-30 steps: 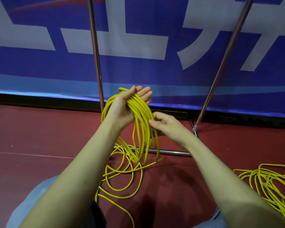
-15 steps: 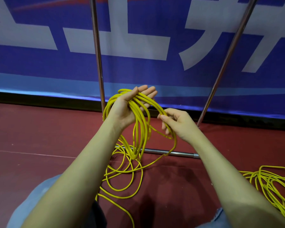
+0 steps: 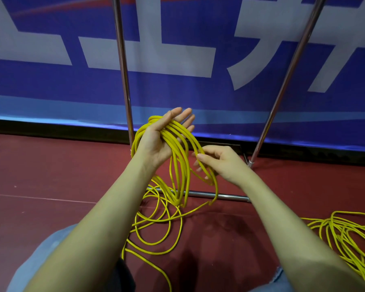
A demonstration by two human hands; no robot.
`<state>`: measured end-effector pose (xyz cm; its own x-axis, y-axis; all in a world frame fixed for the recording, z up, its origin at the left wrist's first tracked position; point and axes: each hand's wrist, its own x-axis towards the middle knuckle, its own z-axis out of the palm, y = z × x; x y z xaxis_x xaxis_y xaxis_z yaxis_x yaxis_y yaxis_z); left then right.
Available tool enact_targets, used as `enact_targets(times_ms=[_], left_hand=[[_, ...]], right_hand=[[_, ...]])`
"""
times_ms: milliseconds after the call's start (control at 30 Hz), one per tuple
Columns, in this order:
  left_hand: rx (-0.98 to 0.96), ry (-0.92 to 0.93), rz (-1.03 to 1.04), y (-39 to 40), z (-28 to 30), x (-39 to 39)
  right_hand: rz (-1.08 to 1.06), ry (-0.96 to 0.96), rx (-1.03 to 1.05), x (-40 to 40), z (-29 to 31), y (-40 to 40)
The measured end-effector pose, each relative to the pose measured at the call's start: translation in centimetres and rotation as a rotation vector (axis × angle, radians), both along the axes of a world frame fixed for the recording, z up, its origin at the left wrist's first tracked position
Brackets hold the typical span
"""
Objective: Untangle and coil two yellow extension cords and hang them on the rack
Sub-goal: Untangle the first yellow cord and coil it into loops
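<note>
At frame centre the right hand [image 3: 221, 163] pinches one strand of the cord [image 3: 178, 163] between thumb and fingers, a narrow grip holding the newest loop just right of the coil. The left hand [image 3: 160, 142] stands palm-up with fingers spread, not closed; the finished loops drape over its palm and hang in a long oval whose axis runs downward to the floor [image 3: 40, 175]. The left palm lies up and to the left of the right grip, very near, so the loop likely goes that way. Slack trails below, toward bottom centre. A second cord [image 3: 346, 234] lies heaped at lower right, well apart. The rack [image 3: 123, 70] rises behind, with nothing seen hanging on it.
</note>
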<state>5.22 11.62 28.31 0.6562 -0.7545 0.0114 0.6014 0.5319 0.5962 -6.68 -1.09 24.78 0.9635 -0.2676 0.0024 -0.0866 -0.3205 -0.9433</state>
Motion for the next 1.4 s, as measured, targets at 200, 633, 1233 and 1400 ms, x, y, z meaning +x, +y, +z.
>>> enact_targets(times_ms=[200,633,1233,1400], left_hand=[[-0.025,0.039,0.037,0.0,-0.2,0.4],[-0.120,0.140,0.114,0.0,0.2,0.6],[-0.144,0.146,0.120,0.4,0.2,1.2],[-0.003,0.032,0.006,0.5,-0.2,1.4]], right_hand=[[-0.185,-0.221,-0.031,0.0,0.5,0.0],[-0.053,-0.079,0.046,0.4,-0.7,0.1],[-0.020,0.114,0.040,-0.1,-2.4,-0.6],[-0.219,0.054,0.413,-0.2,-2.4,-2.3]])
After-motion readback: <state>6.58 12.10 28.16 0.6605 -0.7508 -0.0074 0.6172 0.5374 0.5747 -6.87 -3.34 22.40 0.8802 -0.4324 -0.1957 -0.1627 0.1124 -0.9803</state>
